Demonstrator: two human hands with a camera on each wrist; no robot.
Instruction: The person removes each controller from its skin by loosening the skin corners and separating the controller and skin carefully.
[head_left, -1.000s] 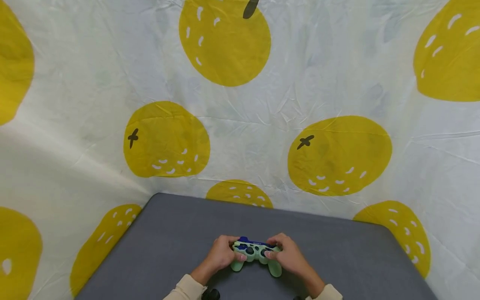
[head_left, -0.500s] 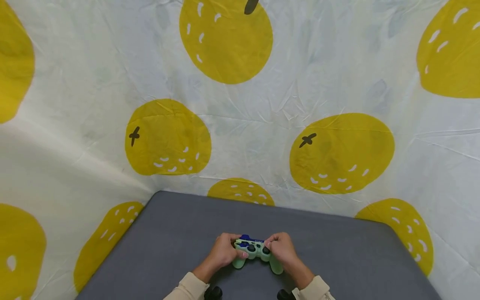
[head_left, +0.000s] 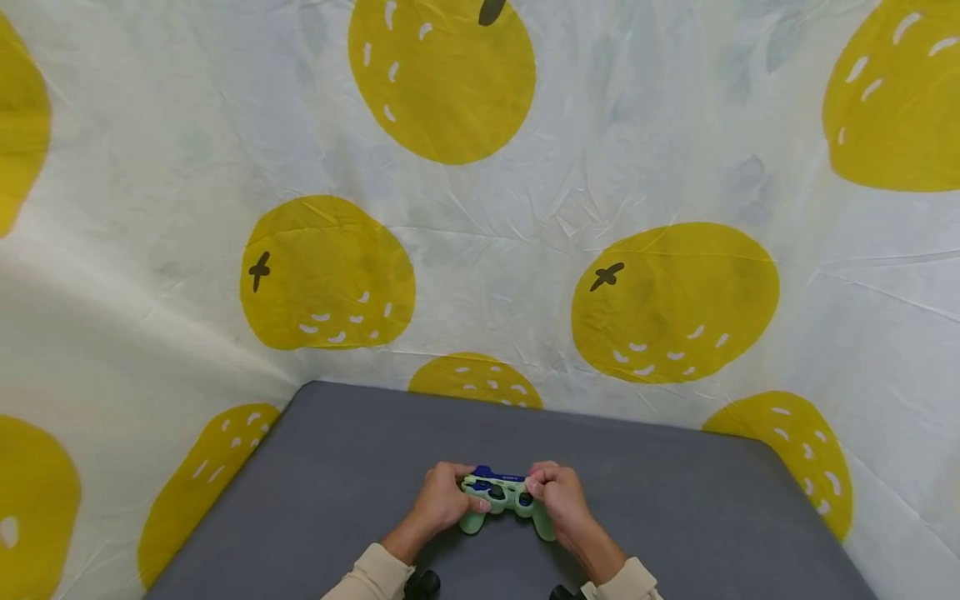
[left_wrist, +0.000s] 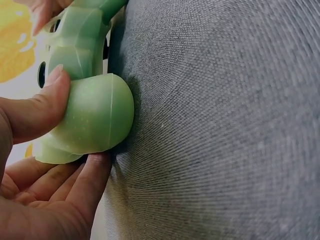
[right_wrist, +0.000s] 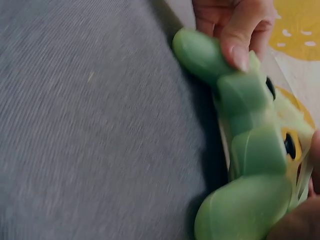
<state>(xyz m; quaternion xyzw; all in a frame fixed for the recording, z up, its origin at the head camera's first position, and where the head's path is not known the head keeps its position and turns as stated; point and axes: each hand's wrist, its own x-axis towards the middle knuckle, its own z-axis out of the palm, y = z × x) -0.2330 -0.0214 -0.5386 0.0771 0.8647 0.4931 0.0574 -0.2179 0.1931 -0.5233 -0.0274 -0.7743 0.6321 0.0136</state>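
Observation:
A dark blue game controller (head_left: 504, 477) sits in a pale green rubbery cover (head_left: 511, 497), low over the grey surface in the head view. My left hand (head_left: 441, 498) grips its left side, thumb on the front and fingers behind; the left wrist view shows that thumb pressed on the rounded green handle (left_wrist: 95, 115). At the upper right corner, my right hand (head_left: 564, 498) pinches the cover's edge between thumb and curled fingers. In the right wrist view the green cover (right_wrist: 245, 205) looks stretched away from the controller near that hand, and black thumbsticks (right_wrist: 290, 146) poke through it.
A grey cloth-covered table (head_left: 360, 437) spreads under both hands. White fabric (head_left: 495, 292) printed with big yellow fruits hangs around its back and sides. Black wrist-worn devices (head_left: 424, 585) show beside the beige sleeves (head_left: 375, 573).
My right hand has shifted from the right handle and thumbstick to the upper right corner, where it now pinches the cover. My left hand keeps its hold on the left side.

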